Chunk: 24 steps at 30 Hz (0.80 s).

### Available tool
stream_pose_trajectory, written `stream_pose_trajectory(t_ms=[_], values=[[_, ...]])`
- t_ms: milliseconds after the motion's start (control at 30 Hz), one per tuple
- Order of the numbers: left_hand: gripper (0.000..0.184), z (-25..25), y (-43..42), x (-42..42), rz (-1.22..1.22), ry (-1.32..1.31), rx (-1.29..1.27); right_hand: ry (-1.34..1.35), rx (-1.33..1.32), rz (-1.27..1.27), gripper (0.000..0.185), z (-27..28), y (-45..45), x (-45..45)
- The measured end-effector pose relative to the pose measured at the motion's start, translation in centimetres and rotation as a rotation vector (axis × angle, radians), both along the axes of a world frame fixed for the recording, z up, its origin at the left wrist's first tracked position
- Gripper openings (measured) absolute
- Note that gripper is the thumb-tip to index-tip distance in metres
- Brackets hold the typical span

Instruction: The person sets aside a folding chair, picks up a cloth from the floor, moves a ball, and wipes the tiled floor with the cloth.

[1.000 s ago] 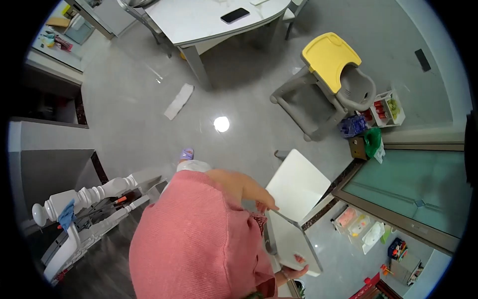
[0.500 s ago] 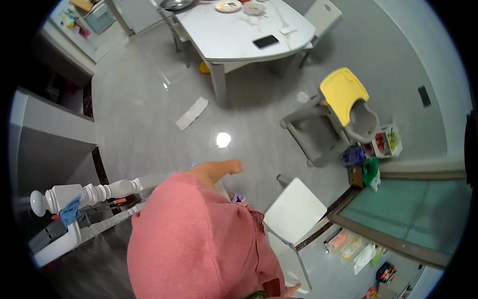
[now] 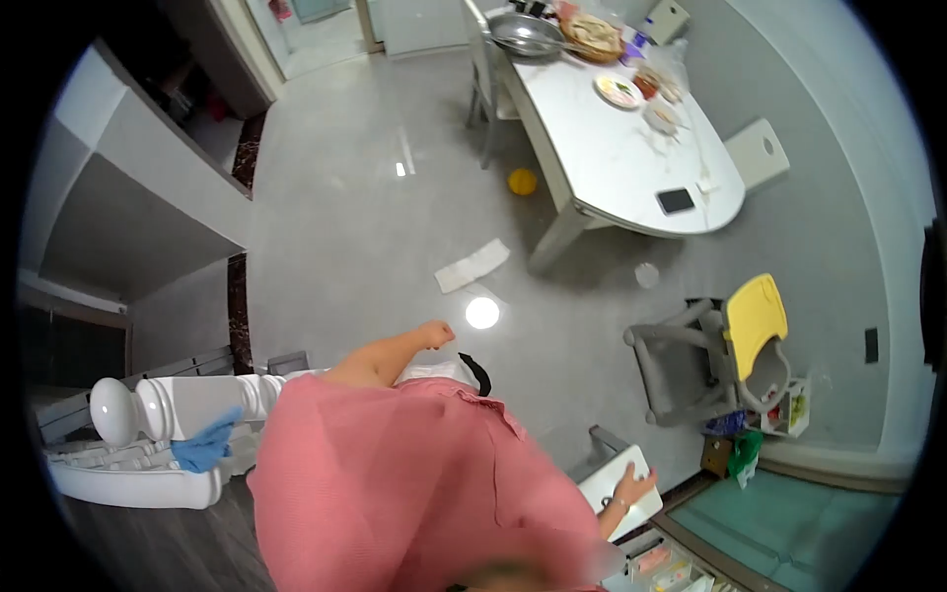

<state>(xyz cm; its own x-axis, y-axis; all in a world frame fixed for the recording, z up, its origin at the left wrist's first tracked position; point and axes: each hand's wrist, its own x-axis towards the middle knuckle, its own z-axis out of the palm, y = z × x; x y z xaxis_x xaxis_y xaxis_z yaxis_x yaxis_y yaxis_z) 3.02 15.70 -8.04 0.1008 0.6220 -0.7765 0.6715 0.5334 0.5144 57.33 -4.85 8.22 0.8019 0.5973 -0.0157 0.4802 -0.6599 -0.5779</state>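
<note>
My left hand (image 3: pixel 435 335) is closed, with nothing visible in it, low over the floor in front of the pink garment (image 3: pixel 395 474). Beside it, a black curved strip (image 3: pixel 475 375) shows at the garment's front edge. My right hand (image 3: pixel 631 488) lies on the white chair (image 3: pixel 643 507) at the lower right, its fingers apart. My sleeve hides part of that chair. A white cloth (image 3: pixel 473 266) is flat on the floor beyond my left hand.
A white table (image 3: pixel 621 148) with dishes and a phone (image 3: pixel 676 201) stands ahead. At right is a high chair with a yellow tray (image 3: pixel 755 316), near a glass door (image 3: pixel 760 523). The left side has a white stair railing (image 3: pixel 187 407) with a blue cloth (image 3: pixel 207 444).
The view has swung right-to-left, so the table and high chair appear farther right and lower. My left hand has left the white chair; my right hand is still at it.
</note>
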Motion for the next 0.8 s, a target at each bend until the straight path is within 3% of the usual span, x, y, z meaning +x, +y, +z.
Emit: stream_pose_trajectory(t_ms=[100, 333, 533, 633, 767, 800], values=[[0.033, 1.2, 0.5, -7.9, 0.226, 0.015, 0.031, 0.099, -0.067, 0.371, 0.067, -5.7, 7.7, -4.8], [0.029, 3.0, 2.6, -18.6, 0.813, -0.241, -0.006, 0.276, -0.332, 0.862, 0.062, -3.2, 22.1, -16.5], [0.030, 3.5, 3.9, -21.5, 1.033, -0.286, 0.039, 0.260, -0.581, 0.987, 0.057, -2.2, 32.8, -20.8], [0.026, -0.9, 2.6, -24.3, 1.008, -0.272, 0.068, 0.183, -0.621, 1.102, 0.056, -2.9, 39.3, -24.7], [0.023, -1.5, -1.6, -26.7, 1.026, -0.107, 0.045, 0.139, -0.575, 1.276, 0.055, -4.7, 48.8, -31.4], [0.022, 0.4, -1.6, -26.9, 1.042, -0.058, 0.012, 0.163, -0.548, 1.353, 0.054, -4.8, 51.1, -33.7]])
